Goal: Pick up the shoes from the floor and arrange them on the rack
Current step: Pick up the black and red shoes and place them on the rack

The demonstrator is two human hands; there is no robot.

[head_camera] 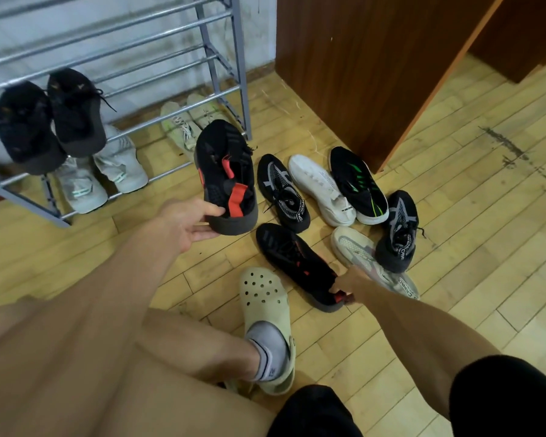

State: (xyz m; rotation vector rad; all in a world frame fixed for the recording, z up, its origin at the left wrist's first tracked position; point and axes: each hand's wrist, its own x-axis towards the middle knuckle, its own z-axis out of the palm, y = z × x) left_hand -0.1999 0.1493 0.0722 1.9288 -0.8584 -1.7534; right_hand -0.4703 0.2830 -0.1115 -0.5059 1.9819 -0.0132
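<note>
Shoes lie scattered on the wooden floor (454,247) to the right of a metal shoe rack (158,52). The left hand (183,223) holds a black sneaker with red tabs (226,175) by its heel, fingers closed around the sole, the shoe lifted and tilted with its toe toward the rack's right post. The right hand (349,283) reaches down to the matching black and red sneaker (297,266) on the floor, fingers pinching its heel collar. Just beyond lie a black and grey knit sneaker (282,192), a white sneaker (322,189) and a black sneaker with green stripes (358,184) side by side; its grey-patterned mate (397,231) rests partly on a pale sneaker (360,253). On the rack, a black pair (48,118) sits at the left end of a middle tier; below it, a light grey pair (101,175), and a cream pair (186,121) near the right end. A foot in a beige clog (265,298) stands beside the floor shoes.
</note>
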